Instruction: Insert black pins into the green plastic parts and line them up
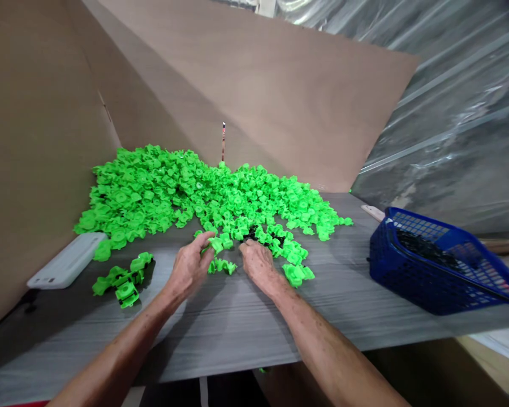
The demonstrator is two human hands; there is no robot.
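WALLS: cardboard panels point(254, 85) are enclosing the left and rear | BACKDROP: plastic sheeting point(462, 113) is hanging at right, reflecting light | FURNITURE: grey wood-grain table point(220, 345) is spanning the foreground

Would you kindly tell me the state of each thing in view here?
Green plastic parts, loosely heaped and spread out.
Left hand, half curled at the heap's near edge.
Right hand, fingers curled down at the heap's near edge.
Blue mesh basket, holding dark pieces.
White flat case, lying flat.
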